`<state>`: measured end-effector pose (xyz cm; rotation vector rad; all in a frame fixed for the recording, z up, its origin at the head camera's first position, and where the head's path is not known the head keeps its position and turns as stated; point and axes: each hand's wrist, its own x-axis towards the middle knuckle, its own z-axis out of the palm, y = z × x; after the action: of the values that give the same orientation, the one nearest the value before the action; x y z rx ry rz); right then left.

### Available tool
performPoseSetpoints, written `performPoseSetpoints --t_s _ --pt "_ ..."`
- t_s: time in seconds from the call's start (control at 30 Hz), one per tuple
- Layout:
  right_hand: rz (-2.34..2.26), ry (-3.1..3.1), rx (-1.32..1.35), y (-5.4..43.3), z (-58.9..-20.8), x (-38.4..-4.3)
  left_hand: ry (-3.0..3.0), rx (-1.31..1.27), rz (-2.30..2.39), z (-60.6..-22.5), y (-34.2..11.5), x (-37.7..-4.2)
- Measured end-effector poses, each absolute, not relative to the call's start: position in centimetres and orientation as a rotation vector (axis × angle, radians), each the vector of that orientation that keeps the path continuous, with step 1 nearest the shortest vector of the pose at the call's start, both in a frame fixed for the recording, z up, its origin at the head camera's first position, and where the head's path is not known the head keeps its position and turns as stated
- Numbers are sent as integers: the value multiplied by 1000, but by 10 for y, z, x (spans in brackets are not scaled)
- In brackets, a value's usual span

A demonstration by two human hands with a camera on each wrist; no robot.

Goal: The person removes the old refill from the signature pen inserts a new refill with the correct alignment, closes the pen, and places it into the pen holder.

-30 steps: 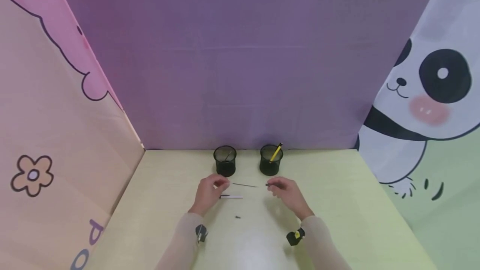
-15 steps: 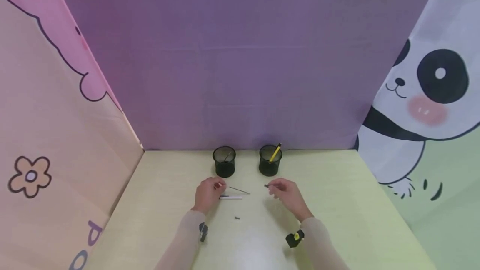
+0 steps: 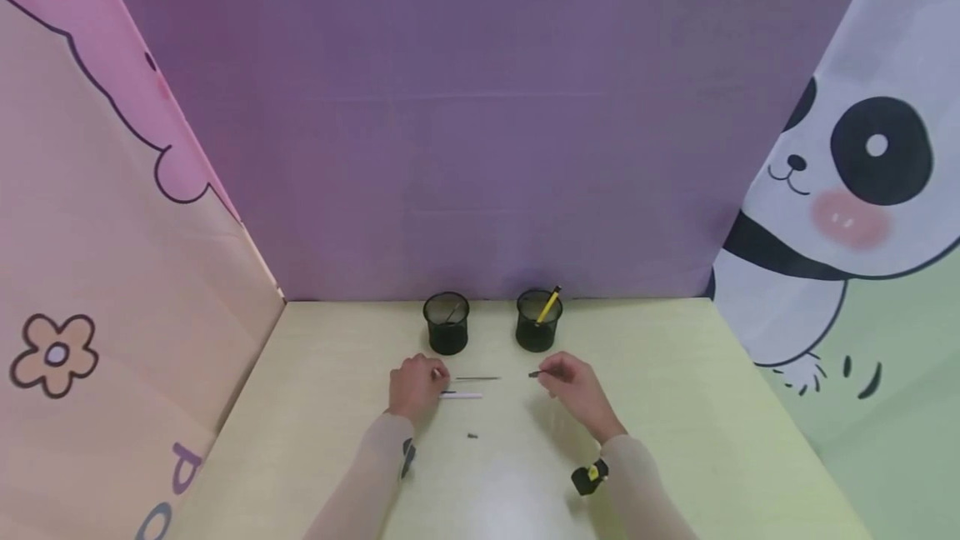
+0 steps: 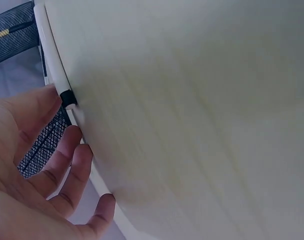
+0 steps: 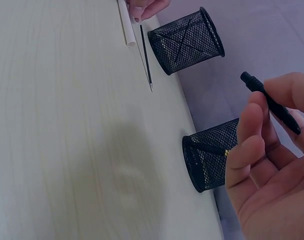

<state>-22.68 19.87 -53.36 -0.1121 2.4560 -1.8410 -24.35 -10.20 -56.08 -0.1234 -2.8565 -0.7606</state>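
My left hand point(image 3: 417, 383) is low over the table, thumb and forefinger pinching the tail of a thin dark pen refill point(image 5: 145, 57). The refill's metal point slants down to the tabletop, where its shadow meets it. Just in front lies a white pen barrel point(image 4: 53, 47) with a black band at one end, close to the left fingertips. My right hand point(image 3: 577, 390) holds a black tapered pen part point(image 5: 277, 107) between thumb and fingers, its narrower stepped end sticking out to the left. A gap separates this part from the refill's point in the head view.
Two black mesh pen cups stand at the back: the left cup point(image 3: 447, 336) has a thin dark item inside, and the right cup point(image 3: 536, 335) holds a yellow pencil-like stick point(image 3: 549, 305). A tiny dark grey piece point(image 3: 472, 436) lies nearer on the pale table point(image 3: 675, 407).
The left hand has come down and slightly left with the refill, whose point first dipped toward the table and now lies level across the head view. The right hand has barely moved.
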Motion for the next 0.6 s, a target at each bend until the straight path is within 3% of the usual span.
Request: performPoseSetpoints --t_s 0.6 --pt "-1808 2431 -80 197 -535 -224 -2874 -101 -755 -564 -104 -245"
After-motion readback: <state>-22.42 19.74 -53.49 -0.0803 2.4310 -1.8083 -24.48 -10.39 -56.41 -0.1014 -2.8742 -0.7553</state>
